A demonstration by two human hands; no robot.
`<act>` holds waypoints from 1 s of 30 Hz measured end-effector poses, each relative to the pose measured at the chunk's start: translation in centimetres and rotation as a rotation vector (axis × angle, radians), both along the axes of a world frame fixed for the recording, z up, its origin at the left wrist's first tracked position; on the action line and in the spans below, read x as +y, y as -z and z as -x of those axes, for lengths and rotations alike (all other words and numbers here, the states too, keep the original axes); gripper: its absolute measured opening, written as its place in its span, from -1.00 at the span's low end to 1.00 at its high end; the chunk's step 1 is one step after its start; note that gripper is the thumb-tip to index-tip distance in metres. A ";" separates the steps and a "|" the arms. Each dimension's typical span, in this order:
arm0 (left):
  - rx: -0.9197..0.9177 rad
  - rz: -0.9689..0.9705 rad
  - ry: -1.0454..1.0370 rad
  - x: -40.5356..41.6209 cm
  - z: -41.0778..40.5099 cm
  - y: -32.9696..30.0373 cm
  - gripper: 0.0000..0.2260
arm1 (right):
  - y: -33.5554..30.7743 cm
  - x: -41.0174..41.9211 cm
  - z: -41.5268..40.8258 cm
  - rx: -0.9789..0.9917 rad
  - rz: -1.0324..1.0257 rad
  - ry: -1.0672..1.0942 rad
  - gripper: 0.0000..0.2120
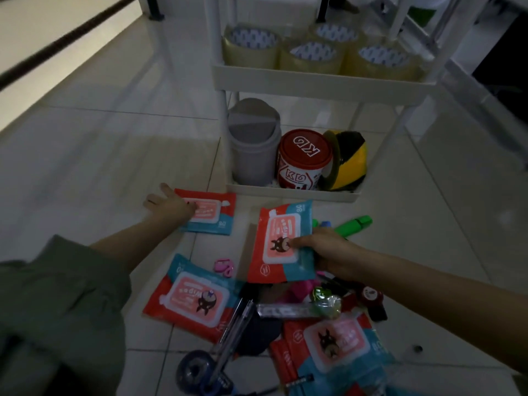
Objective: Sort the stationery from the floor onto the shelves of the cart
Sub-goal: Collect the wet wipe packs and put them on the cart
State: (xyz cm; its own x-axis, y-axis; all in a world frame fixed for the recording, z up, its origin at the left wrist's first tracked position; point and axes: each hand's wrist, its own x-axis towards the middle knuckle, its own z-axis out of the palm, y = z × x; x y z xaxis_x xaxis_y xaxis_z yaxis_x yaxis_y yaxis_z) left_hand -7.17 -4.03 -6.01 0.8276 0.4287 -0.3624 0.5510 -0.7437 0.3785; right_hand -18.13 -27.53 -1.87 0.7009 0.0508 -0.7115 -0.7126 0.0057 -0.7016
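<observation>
Tape rolls point(314, 50) already fill a cart point(323, 81) shelf; lower tray point(291, 192) holds a bin, tin and striped tape. Most remains floored. Left hand point(168, 207) presses one wipes pack point(211, 214), right hand point(328, 250) pinches another wipes packet point(283, 241); pens point(231, 332) wait.

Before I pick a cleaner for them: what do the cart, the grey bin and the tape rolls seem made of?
Cart: likely plastic trays on white-painted posts, going by the smooth matte rims; it could be coated metal.
Grey bin: matte moulded plastic, with a swing lid in two greys.
Tape rolls: glossy yellowish clear film wound on printed, probably cardboard, cores.
</observation>
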 end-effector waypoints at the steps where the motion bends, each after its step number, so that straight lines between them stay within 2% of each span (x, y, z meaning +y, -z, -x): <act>1: 0.022 0.009 -0.008 0.2 -0.5 0.2 -0.12 | 0.1 -0.2 0.1 0.012 -0.006 0.001 -0.89; 5: 0.115 0.015 -0.009 2.4 -1.8 2.0 0.08 | 0.6 -0.8 0.2 0.018 -0.026 0.038 -0.88; 9: 0.106 -0.107 0.064 3.0 -1.7 3.0 0.03 | 1.3 -1.0 0.0 0.052 -0.033 0.013 -0.88; 11: 0.038 0.028 0.006 3.2 -2.3 3.1 -0.05 | 1.8 -1.0 -0.1 0.061 -0.033 0.013 -0.88; 13: -0.018 0.224 -0.049 3.2 -2.8 3.2 -0.19 | 2.0 -0.8 -0.2 0.060 -0.034 0.015 -0.88; 14: -0.025 0.245 -0.043 3.1 -2.8 3.2 -0.29 | 2.1 -0.7 -0.3 0.058 -0.035 0.011 -0.88; 17: -0.054 0.117 0.080 2.6 -2.6 2.8 -0.70 | 1.7 -0.4 -0.4 0.050 -0.043 0.000 -0.89; 19: -0.018 0.057 0.167 2.7 -2.3 2.4 -0.82 | 1.4 -0.2 -0.6 0.036 -0.038 0.001 -0.88; 22: 0.001 0.004 0.245 3.0 -2.0 1.6 -0.86 | 0.7 0.0 -0.7 0.002 -0.010 0.008 -0.88; 24: -0.080 0.023 0.299 2.9 -2.4 0.5 -0.77 | 0.3 0.1 -0.8 -0.046 0.044 0.062 -0.80; 27: -0.150 0.154 0.501 2.2 -2.7 -2.4 -0.77 | -0.3 -0.3 -0.9 -0.138 0.141 0.173 -0.75; 30: -0.229 0.259 0.639 0.2 -1.7 -5.5 -0.89 | -0.8 -0.8 -1.0 -0.179 0.138 0.192 -0.70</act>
State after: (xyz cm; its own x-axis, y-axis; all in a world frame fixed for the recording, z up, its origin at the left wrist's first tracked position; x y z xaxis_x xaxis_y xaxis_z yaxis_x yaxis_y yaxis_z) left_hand -5.50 -3.82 -0.47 0.9549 -0.2404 -0.1743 -0.0757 -0.7647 0.6399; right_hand -17.12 -28.35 -1.11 0.8034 -0.1833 -0.5665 -0.5725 0.0238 -0.8196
